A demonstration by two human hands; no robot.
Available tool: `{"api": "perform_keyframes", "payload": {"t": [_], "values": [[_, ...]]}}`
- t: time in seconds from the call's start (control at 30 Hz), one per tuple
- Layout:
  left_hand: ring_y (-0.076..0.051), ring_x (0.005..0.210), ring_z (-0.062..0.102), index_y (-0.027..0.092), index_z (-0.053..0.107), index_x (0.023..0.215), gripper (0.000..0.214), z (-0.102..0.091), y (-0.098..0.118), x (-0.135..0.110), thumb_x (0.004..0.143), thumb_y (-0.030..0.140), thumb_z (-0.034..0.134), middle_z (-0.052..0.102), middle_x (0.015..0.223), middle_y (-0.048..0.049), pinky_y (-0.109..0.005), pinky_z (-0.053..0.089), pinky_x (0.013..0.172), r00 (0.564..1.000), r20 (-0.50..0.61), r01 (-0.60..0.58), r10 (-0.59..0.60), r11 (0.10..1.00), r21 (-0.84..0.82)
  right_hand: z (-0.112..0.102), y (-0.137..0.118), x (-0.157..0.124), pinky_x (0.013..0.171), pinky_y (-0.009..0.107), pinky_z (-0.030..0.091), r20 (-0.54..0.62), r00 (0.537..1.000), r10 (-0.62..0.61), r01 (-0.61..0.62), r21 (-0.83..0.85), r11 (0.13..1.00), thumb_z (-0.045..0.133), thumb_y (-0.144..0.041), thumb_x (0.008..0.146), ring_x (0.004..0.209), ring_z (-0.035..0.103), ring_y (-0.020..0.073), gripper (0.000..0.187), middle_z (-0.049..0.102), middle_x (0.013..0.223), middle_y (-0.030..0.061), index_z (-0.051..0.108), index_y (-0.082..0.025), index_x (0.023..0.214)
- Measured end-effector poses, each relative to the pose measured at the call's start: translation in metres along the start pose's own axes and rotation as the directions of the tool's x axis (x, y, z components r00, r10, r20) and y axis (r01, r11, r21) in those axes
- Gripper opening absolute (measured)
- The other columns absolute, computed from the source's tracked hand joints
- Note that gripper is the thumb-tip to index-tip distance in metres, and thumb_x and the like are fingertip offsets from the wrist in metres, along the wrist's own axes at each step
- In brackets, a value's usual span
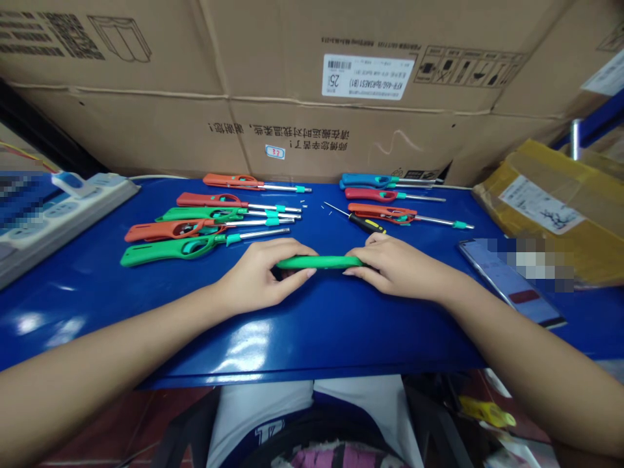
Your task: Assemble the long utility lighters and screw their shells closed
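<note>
Both hands hold a green utility lighter [322,262] level above the blue table, its handle seen edge-on and its metal tube not visible. My left hand [266,273] pinches the left end between thumb and fingers. At the other end, my right hand [392,265] grips it the same way. A screwdriver [368,223] with a black and yellow handle lies just beyond my right hand, and tiny screws [303,204] are scattered near its tip. To the left lie several long lighters, the nearest a green lighter [173,251]. Blue, red and orange lighters [383,210] lie behind on the right.
A large cardboard box [273,78] walls off the back of the blue table [312,344]. A white power strip [63,211] runs along the left. On the right are a phone [507,283] and a taped parcel [560,208].
</note>
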State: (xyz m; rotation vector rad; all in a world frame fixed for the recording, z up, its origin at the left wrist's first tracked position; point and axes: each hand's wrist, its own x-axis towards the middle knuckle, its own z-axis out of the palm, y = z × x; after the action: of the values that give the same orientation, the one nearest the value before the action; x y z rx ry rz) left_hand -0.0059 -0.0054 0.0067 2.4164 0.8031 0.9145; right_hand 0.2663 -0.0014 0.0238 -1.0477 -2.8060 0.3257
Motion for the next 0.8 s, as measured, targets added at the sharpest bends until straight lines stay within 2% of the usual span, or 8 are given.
{"api": "perform_keyframes", "payload": {"t": [0.17, 0.3, 0.47, 0.63, 0.73, 0.8], "values": [[-0.016, 0.088, 0.071, 0.018, 0.075, 0.113, 0.021, 0.001, -0.002, 0.000, 0.095, 0.024, 0.065, 0.076, 0.101, -0.0071, -0.026, 0.057, 0.083, 0.996, -0.002, -0.086, 0.086, 0.996, -0.001, 0.002, 0.001, 0.001, 0.082, 0.035, 0.044, -0.029, 0.999, -0.021, 0.024, 0.098, 0.995, 0.055, -0.041, 0.101, 0.082, 0.063, 0.0207, 0.027, 0.076, 0.095, 0.0051, 0.070, -0.022, 0.113], [-0.016, 0.081, 0.072, 0.016, 0.077, 0.106, 0.018, -0.002, -0.003, 0.001, 0.091, 0.025, 0.070, 0.078, 0.095, -0.0071, -0.026, 0.058, 0.077, 0.991, -0.102, -0.084, 0.084, 0.996, 0.006, -0.003, 0.002, -0.001, 0.088, 0.038, 0.042, -0.101, 0.995, 0.004, -0.001, 0.029, 1.000, 0.062, -0.043, 0.095, 0.092, 0.067, 0.0230, 0.031, 0.076, 0.104, 0.0069, 0.069, -0.020, 0.115], [-0.016, 0.073, 0.071, 0.016, 0.077, 0.099, 0.018, -0.004, -0.004, 0.001, 0.090, 0.031, 0.071, 0.078, 0.090, -0.0065, -0.027, 0.057, 0.071, 0.987, -0.159, -0.006, 0.015, 0.998, 0.055, -0.013, 0.004, -0.005, 0.090, 0.042, 0.042, -0.267, 0.959, 0.093, -0.121, -0.091, 0.989, 0.068, -0.041, 0.088, 0.100, 0.066, 0.0281, 0.036, 0.076, 0.101, 0.0079, 0.069, -0.019, 0.117], [-0.018, 0.079, 0.072, 0.017, 0.077, 0.098, 0.019, -0.002, -0.009, -0.001, 0.090, 0.033, 0.070, 0.078, 0.092, -0.0057, -0.028, 0.057, 0.076, 0.971, -0.237, 0.038, -0.014, 0.994, 0.099, -0.017, 0.015, -0.010, 0.085, 0.044, 0.044, -0.298, 0.938, 0.180, -0.251, -0.221, 0.942, 0.066, -0.035, 0.086, 0.105, 0.065, 0.0318, 0.034, 0.074, 0.113, 0.0102, 0.065, -0.021, 0.118], [-0.019, 0.084, 0.073, 0.018, 0.077, 0.099, 0.021, -0.002, -0.013, -0.001, 0.090, 0.036, 0.070, 0.079, 0.096, -0.0047, -0.030, 0.058, 0.079, 0.950, -0.308, 0.099, -0.059, 0.988, 0.117, -0.013, 0.027, -0.011, 0.079, 0.044, 0.047, -0.354, 0.891, 0.284, -0.392, -0.283, 0.875, 0.060, -0.021, 0.083, 0.108, 0.063, 0.0362, 0.036, 0.070, 0.119, 0.0160, 0.062, -0.019, 0.118], [-0.020, 0.085, 0.073, 0.018, 0.078, 0.099, 0.023, -0.002, -0.014, 0.000, 0.090, 0.039, 0.070, 0.079, 0.097, -0.0050, -0.031, 0.059, 0.079, 0.936, -0.334, 0.150, -0.109, 0.984, 0.097, -0.011, 0.035, -0.011, 0.075, 0.043, 0.049, -0.394, 0.845, 0.362, -0.470, -0.224, 0.854, 0.055, -0.014, 0.082, 0.101, 0.066, 0.0348, 0.030, 0.071, 0.112, 0.0174, 0.064, -0.017, 0.110]]}}
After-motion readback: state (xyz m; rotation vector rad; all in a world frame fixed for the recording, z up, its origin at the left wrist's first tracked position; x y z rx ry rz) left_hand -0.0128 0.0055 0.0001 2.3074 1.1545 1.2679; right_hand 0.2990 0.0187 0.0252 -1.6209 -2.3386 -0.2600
